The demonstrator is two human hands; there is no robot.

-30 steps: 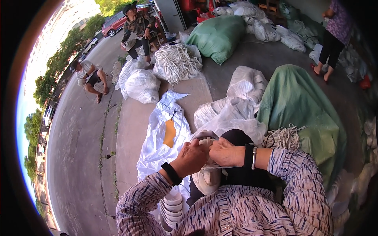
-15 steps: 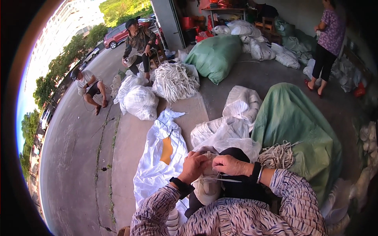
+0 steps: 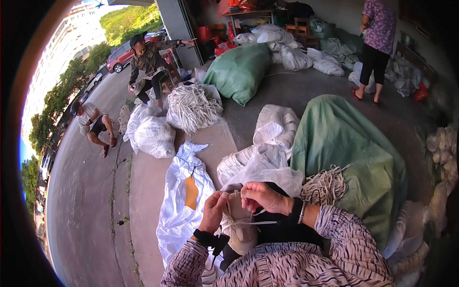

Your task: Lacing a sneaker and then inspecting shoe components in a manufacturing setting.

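One pale shoe lies in the lap, left hand gripping its upper edge, right hand pinched on what appears to be the lace; lacing looks partway along, with white strands crossing the upper and one loose length trailing right, apparently unthreaded and untied. Beyond are one lace bundle on one draped green cover; one white sack with a yellow patch; one sack heaped with pale strips; one bulging green sack; three other people.
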